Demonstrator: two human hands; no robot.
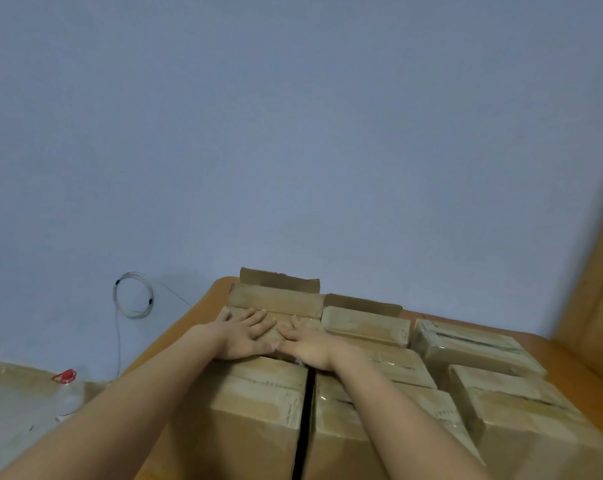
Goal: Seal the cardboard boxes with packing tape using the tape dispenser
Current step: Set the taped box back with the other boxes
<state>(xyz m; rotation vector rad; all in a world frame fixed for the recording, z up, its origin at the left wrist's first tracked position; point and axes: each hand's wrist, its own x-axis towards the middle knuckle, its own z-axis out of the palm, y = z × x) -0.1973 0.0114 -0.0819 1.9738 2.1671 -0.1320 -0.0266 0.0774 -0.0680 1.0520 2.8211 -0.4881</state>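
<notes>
Two bare hands lie side by side at six o'clock in the view, thumbs nearly touching. The left hand (244, 336) and right hand (310, 344) both have fingers straight and spread, grasping nothing. Their palms press on the top flaps of the far-left cardboard box (275, 301), whose rear flap stands upright at its twelve o'clock edge. At that box's three o'clock sits a neighbouring box (364, 323), rear flap also raised. Glossy taped boxes (466, 344) crowd the orange table (203, 306) toward four o'clock. A blurred red-topped clear object (64, 379) lies at eight o'clock; whether it is the tape dispenser I cannot tell. A wire coil (132, 295) hangs at the hands' ten o'clock.
</notes>
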